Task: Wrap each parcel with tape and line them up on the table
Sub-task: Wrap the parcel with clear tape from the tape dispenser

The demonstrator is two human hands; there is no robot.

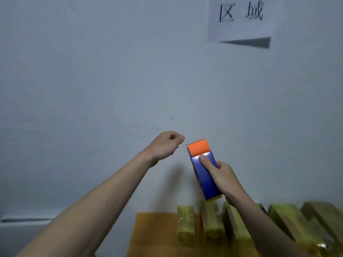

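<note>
Right hand [225,175] grips blue-orange box [204,171] mid-body, thumb on its face; left hand [167,144] clenched, seemingly empty; box judged light, stiff, glossy, possibly slippery.

"区域" on wall paper sign [243,19]

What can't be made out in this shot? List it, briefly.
- Left hand: fingers curled away from the head camera; whether they pinch tape is not visible.
- Blue and orange box: its lower end is hidden by the right hand.
- Wrapped parcels: blurred, the row cut off by the bottom and right edges.
- Table: only a corner shows.
</note>
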